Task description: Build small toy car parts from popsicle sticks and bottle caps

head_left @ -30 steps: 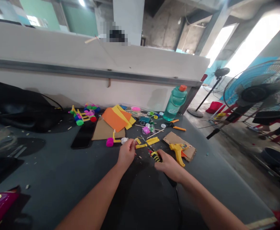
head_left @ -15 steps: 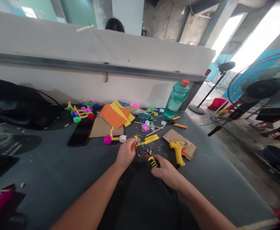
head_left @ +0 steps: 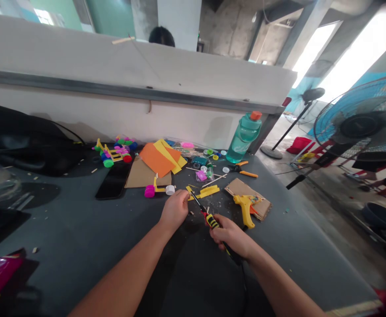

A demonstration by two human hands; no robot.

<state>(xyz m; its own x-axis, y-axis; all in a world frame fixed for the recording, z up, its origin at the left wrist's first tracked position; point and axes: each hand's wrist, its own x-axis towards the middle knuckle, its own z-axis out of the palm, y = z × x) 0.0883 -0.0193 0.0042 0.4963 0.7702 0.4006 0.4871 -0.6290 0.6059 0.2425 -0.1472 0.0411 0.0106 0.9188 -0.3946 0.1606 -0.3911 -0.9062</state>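
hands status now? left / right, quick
Left hand: closed, pinching something small; what it is cannot be told.
Right hand: closed on the yellow-and-black tool.

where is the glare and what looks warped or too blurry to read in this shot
Head view: the doorway at upper right is blown out white; the wall ledge bows from lens distortion; the right hand grips a yellow-black tool, sharp enough, but whatever the left hand pinches is unreadable.

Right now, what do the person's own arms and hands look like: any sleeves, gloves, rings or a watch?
Both forearms are bare as far as the frame shows, with no sleeve edge in view. The left hand and right hand wear no gloves. No watch, bracelet or ring is visible; the fingers are too small to be sure.
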